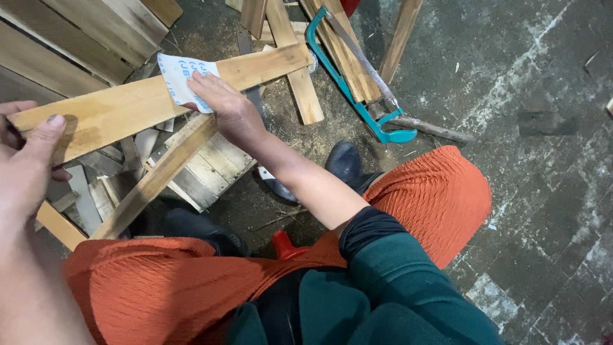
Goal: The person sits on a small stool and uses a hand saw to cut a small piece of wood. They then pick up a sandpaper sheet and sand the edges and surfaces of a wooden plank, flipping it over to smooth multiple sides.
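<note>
Under the right hand [233, 112], sandpaper [182, 80] partly hides the plank [128, 108].

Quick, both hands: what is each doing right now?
Left hand: closed on the near end of the wooden plank.
Right hand: pressing a sandpaper sheet onto the plank.
</note>
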